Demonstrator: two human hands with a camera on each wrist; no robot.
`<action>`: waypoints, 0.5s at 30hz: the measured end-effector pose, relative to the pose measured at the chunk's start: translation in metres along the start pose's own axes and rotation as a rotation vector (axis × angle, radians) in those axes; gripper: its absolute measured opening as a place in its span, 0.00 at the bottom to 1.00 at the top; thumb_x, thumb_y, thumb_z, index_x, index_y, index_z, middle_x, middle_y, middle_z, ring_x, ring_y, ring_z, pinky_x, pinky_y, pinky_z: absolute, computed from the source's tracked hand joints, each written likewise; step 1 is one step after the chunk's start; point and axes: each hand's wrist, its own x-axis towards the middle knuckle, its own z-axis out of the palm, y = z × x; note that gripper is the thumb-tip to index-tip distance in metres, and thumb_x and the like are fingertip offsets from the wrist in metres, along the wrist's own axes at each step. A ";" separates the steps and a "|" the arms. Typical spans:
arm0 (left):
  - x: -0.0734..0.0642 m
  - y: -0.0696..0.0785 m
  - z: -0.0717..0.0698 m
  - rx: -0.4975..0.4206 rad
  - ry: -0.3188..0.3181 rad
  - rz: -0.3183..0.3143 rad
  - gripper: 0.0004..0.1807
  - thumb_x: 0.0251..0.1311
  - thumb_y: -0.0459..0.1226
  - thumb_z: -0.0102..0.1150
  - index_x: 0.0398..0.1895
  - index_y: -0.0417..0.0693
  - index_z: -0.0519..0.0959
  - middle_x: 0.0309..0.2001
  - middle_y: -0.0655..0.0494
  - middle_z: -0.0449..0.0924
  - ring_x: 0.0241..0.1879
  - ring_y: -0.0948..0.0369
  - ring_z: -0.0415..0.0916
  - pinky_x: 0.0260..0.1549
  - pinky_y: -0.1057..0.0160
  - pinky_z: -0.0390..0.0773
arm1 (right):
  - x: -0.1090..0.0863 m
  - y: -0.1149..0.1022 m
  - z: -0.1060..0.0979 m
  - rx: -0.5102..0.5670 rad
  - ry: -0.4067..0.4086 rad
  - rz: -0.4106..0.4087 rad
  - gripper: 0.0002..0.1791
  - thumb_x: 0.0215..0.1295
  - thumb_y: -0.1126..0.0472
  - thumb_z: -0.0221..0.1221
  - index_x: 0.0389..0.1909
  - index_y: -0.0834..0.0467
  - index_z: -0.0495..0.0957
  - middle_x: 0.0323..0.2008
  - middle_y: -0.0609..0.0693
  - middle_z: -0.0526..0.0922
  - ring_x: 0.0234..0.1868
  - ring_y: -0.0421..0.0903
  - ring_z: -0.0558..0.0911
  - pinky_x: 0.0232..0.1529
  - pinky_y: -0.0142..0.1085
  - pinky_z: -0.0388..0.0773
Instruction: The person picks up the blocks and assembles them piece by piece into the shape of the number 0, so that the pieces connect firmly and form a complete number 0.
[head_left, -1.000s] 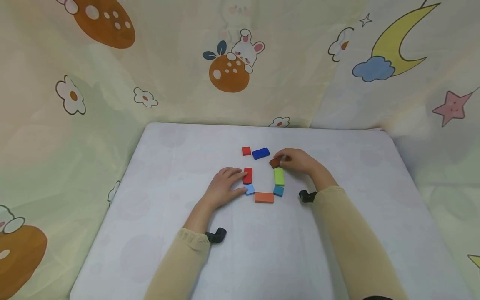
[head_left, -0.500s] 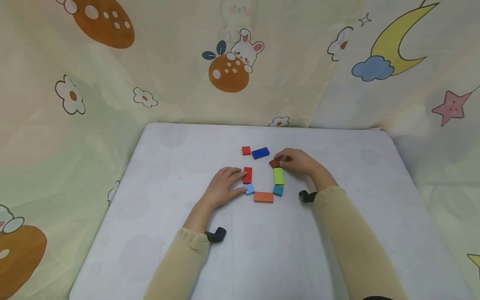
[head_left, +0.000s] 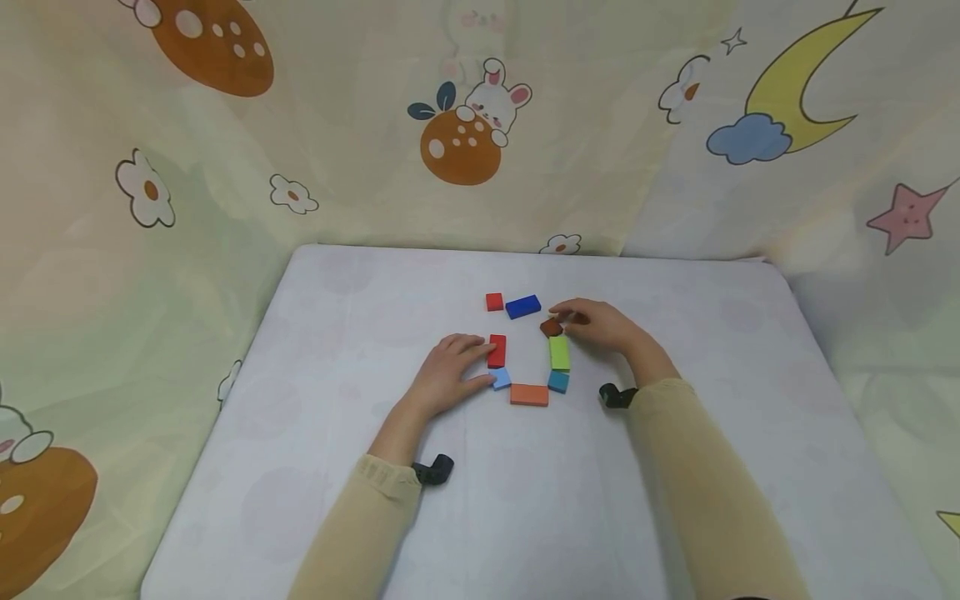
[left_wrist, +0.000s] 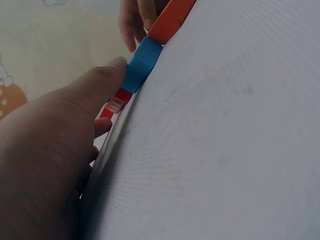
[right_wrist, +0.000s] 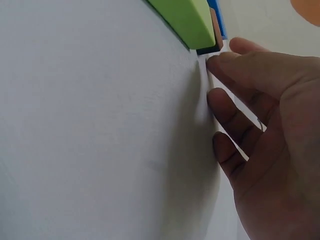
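Brown block (right_wrist: 217, 35) seemingly loose, right-wrist only

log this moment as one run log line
left hand: touching light blue block, long red block | right hand: beside brown block, contact unclear | orange block: nearest the person

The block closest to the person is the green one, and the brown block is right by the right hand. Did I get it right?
Not quite. The block closest to the person is the orange block, as the head view shows; the green block lies farther off. The brown block is right by the right hand, as you said.
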 end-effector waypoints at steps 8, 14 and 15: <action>0.000 0.001 -0.001 0.006 -0.008 -0.003 0.35 0.52 0.68 0.45 0.65 0.74 0.61 0.65 0.65 0.62 0.66 0.60 0.54 0.64 0.52 0.60 | -0.021 0.001 0.016 0.028 0.151 -0.001 0.19 0.67 0.52 0.50 0.58 0.40 0.69 0.52 0.47 0.75 0.53 0.49 0.71 0.57 0.48 0.68; 0.000 0.001 -0.001 0.012 -0.002 -0.001 0.36 0.52 0.68 0.46 0.65 0.74 0.61 0.65 0.65 0.62 0.66 0.60 0.54 0.64 0.52 0.60 | -0.038 -0.001 0.030 0.079 0.215 0.045 0.20 0.66 0.47 0.51 0.59 0.36 0.67 0.49 0.46 0.73 0.50 0.48 0.71 0.54 0.48 0.69; -0.001 0.001 -0.001 0.010 0.000 -0.002 0.35 0.52 0.67 0.46 0.65 0.73 0.61 0.64 0.65 0.62 0.66 0.59 0.54 0.64 0.51 0.60 | -0.040 -0.001 0.033 0.091 0.221 0.048 0.20 0.65 0.46 0.51 0.59 0.35 0.67 0.49 0.45 0.73 0.50 0.48 0.71 0.54 0.48 0.69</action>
